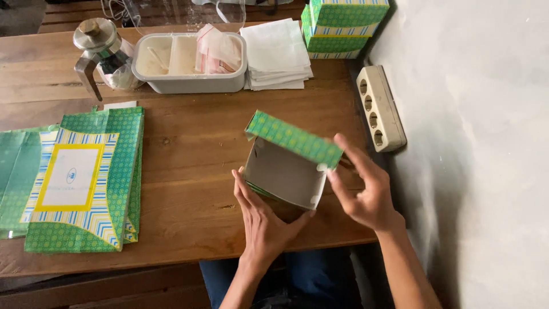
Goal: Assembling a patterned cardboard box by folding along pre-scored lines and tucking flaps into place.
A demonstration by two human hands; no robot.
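Carton [286,166], green, half-folded | left hand [260,214] cradles base, fingers spread | right hand [360,191] pinches flap edge | advice: crease squarely, keep walls upright.

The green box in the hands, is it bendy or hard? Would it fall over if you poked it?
The green box looks like thin folded card, so probably light and a bit bendy. It is open and hollow, so a squeeze would likely dent it. Both the left hand and right hand steady it, so a poke might tip it.
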